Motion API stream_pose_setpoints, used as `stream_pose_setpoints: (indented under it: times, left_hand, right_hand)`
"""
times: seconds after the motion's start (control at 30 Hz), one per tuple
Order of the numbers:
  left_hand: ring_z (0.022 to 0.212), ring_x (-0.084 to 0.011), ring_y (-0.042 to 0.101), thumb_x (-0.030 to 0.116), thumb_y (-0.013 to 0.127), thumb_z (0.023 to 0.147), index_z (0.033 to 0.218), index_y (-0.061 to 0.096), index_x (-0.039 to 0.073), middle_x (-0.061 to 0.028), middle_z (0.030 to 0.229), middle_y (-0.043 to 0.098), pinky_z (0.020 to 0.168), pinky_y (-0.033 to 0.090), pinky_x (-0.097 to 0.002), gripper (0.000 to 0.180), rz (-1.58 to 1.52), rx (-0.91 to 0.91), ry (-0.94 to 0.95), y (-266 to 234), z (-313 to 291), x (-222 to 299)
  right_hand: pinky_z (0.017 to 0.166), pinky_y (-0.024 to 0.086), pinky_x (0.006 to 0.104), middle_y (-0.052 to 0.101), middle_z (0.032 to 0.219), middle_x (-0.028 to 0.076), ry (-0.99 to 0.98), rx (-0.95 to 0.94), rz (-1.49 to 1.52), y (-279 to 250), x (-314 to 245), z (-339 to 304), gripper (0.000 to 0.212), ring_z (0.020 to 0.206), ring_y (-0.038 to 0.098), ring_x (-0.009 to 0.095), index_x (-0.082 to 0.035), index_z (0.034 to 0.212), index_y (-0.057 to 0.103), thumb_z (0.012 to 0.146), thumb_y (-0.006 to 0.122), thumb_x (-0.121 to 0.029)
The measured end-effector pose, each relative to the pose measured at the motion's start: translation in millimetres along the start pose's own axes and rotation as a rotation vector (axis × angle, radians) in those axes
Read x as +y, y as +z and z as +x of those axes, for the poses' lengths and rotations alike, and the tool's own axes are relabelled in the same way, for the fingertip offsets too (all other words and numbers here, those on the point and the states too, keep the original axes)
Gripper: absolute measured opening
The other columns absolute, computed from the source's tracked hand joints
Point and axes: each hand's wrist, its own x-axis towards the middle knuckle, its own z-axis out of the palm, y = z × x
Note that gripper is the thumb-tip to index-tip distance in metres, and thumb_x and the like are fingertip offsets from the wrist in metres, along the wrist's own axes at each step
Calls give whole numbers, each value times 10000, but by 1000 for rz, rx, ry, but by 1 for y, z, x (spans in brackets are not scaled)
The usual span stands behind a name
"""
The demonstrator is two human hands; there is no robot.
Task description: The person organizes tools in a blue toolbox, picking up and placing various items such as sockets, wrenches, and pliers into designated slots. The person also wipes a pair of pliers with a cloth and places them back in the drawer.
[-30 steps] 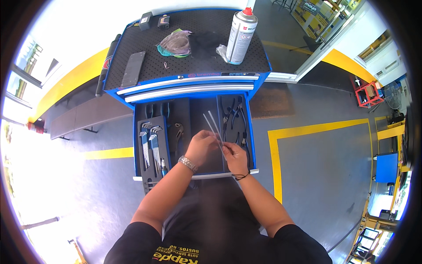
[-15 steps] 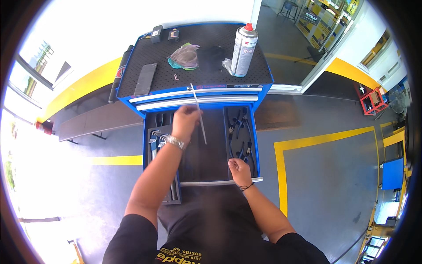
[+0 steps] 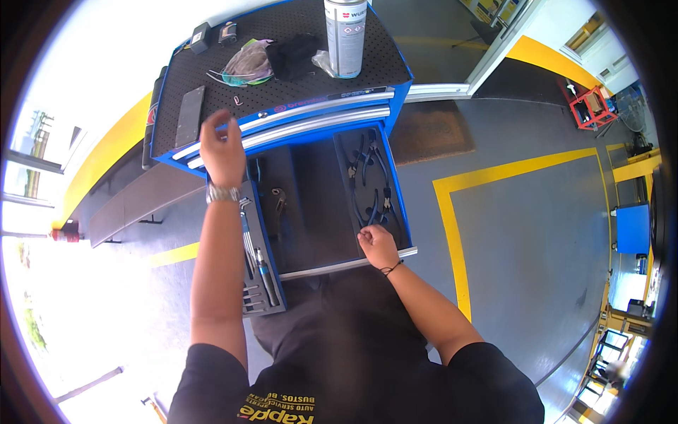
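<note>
Strips (image 3: 216, 77), slender and pale, lay at the left edge of a crumpled rag (image 3: 248, 63) on the tool chest's top (image 3: 296, 21), their long axis slanting from far left to near right. From my end, I saw black perforated matting beneath them, and limp greyish cloth edged in teal; the strips themselves looked narrow and slightly glossy, too fine to count.

My view put the left hand (image 3: 222, 138) at the chest's front edge, near a flat black slab (image 3: 189, 116), its fingers half curled, thumb apart, nothing visible within. The right hand (image 3: 378, 244) bent loosely at the near end of the tray holding dark-handled pliers (image 3: 387, 202); I couldn't tell whether it gripped anything.
</note>
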Motion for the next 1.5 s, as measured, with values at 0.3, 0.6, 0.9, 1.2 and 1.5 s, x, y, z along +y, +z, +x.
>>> stream_pose_setpoints:
  times: [0.3,0.6,0.9,1.2,1.5]
  left_hand:
    - [1015,-366,748,239,689,916,1216,707,17,-217,1088,765,936,581,-443,374,9,-887,-503,29,-301,-6]
    - [1207,-271,674,114,684,858,1622,276,-37,-263,1375,642,1004,531,-330,879,-207,-882,-1025,105,-306,0]
    - [1110,-230,675,106,662,836,1687,217,131,-220,1267,684,941,516,-314,961,-413,-923,-1120,93,-309,11]
    - [1182,-225,627,201,757,920,1695,155,136,-194,1330,644,985,506,-341,984,-156,-950,-862,94,-303,18]
    - [1319,-316,614,107,746,932,1692,158,158,-271,1463,587,1101,462,-346,962,-283,-825,-816,72,-317,-35]
  right_hand:
    - [1090,441,541,467,1434,252,-20,105,-577,-21,9,9,512,1356,450,469,42,1318,576,889,704,-208]
    - [1146,415,560,432,1487,311,-177,-16,-616,-25,15,0,509,1392,413,526,54,1312,605,882,698,-201]
    - [1142,416,574,453,1487,322,-213,-4,-625,-27,19,-5,500,1379,440,530,27,1292,635,866,707,-224]
    - [1137,421,560,454,1509,319,-229,14,-589,-27,26,-5,519,1375,457,522,27,1303,668,875,721,-261]
    - [1149,403,544,525,1480,302,-86,135,-453,-17,17,4,592,1374,517,450,25,1438,547,1001,641,-363]
